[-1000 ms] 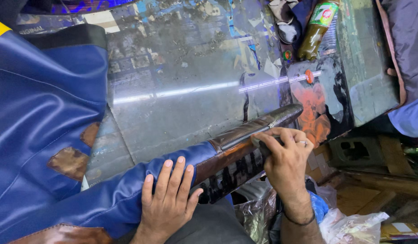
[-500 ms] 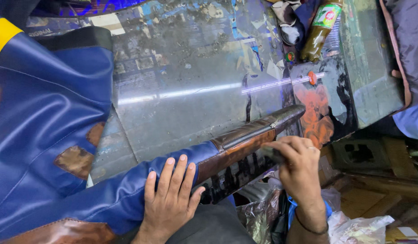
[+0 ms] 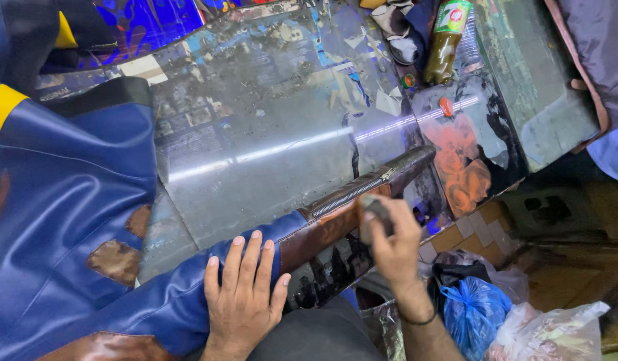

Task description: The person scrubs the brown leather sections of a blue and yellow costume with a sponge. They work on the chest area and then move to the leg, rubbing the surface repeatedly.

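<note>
A blue leather-like piece (image 3: 62, 220) with brown patches and a yellow stripe lies across the left of a glass-topped table (image 3: 255, 134). Its long edge carries a brown strip with a zipper (image 3: 352, 194) that runs toward the table's front right. My left hand (image 3: 245, 294) lies flat, fingers apart, on the blue edge near the front. My right hand (image 3: 389, 237) is closed around a small dark tool and held against the brown strip just below the zipper.
A green bottle (image 3: 446, 40) with a red label stands at the back right, with a small red cap (image 3: 445, 107) near it. A blue plastic bag (image 3: 476, 314) and a clear bag (image 3: 553, 334) sit on the floor at the lower right. Cloth hangs at the right edge.
My right hand has slid down the brown strip toward me and now grips a dark tool. The view has shifted, so more of the table's back shows. My left hand stays flat.
</note>
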Action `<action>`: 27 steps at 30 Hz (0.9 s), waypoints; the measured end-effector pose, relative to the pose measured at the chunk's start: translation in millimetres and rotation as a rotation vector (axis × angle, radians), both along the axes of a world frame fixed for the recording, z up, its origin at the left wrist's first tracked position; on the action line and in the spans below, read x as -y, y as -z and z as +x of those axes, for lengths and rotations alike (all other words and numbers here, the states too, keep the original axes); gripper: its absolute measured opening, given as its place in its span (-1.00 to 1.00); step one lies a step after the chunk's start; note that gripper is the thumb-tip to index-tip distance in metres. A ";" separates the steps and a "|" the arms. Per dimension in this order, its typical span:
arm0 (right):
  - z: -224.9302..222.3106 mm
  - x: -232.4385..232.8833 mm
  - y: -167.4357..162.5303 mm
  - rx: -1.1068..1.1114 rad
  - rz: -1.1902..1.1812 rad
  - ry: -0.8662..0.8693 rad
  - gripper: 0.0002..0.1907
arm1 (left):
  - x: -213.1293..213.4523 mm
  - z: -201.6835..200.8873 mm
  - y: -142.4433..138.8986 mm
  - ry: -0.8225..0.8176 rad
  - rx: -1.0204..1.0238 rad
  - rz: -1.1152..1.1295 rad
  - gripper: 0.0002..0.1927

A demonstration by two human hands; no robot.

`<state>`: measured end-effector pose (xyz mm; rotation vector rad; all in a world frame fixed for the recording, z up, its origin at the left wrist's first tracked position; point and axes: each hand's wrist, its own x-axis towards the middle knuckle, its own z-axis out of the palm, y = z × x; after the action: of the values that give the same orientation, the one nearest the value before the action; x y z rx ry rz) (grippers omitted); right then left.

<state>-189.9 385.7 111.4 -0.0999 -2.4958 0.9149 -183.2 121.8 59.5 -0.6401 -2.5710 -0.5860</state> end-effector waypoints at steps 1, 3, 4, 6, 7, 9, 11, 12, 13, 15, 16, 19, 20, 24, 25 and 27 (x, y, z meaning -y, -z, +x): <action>10.4 18.0 -2.1 0.061 0.010 -0.125 -0.66 | 0.4 0.4 -0.9 0.004 0.029 -0.005 -0.40; 24.9 37.1 -12.0 0.120 -0.006 -0.318 -0.61 | 1.3 0.9 -2.5 0.010 0.086 -0.012 -0.40; 27.2 40.8 -17.1 0.119 -0.032 -0.387 -0.62 | 1.7 1.2 -3.2 0.025 0.085 0.005 -0.38; 22.2 40.4 -25.1 0.086 -0.056 -0.351 -0.64 | 2.3 1.3 -4.0 0.046 0.087 0.043 -0.34; 15.9 36.5 -28.5 0.058 -0.056 -0.245 -0.65 | 2.6 1.4 -4.4 0.048 0.081 0.044 -0.34; 4.6 35.5 -30.8 0.025 -0.028 -0.124 -0.68 | 3.2 1.3 -4.9 0.052 0.074 0.040 -0.33; -0.2 41.4 -29.6 -0.004 0.041 -0.084 -0.70 | 4.2 1.0 -5.3 0.052 0.085 0.041 -0.33; 1.3 47.0 -28.1 0.038 0.106 -0.200 -0.64 | 4.3 0.7 -5.5 0.053 0.087 0.046 -0.33; 7.8 54.2 -26.9 0.083 0.170 -0.319 -0.57 | 5.1 0.8 -5.6 0.064 0.106 0.060 -0.33; 20.0 64.5 -24.2 0.107 0.153 -0.473 -0.53 | 6.8 2.4 -5.8 0.077 0.148 0.082 -0.34; 23.2 66.0 -22.9 0.085 0.073 -0.504 -0.56 | 7.8 3.8 -5.7 0.061 0.152 0.097 -0.34; 23.2 61.3 -20.3 0.039 -0.008 -0.281 -0.57 | 7.7 9.9 -2.9 0.002 0.130 0.109 -0.35; 19.6 57.1 -20.3 0.029 -0.008 -0.151 -0.57 | 7.5 12.5 -1.1 -0.019 0.099 0.086 -0.36; 5.9 48.5 -24.8 0.021 0.296 -0.143 -0.51 | 8.1 15.5 10.7 -0.048 0.024 0.022 -0.38; 4.5 49.9 -26.1 0.035 0.392 -0.155 -0.45 | 8.5 16.0 13.9 -0.047 0.009 0.018 -0.39; 4.6 57.1 -27.9 0.041 0.505 -0.160 -0.39 | 9.4 16.0 20.1 -0.048 -0.024 0.012 -0.40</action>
<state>-185.3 328.6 139.2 0.2509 -2.7203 0.3162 -167.3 112.4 39.4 -0.5764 -2.5514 -0.5746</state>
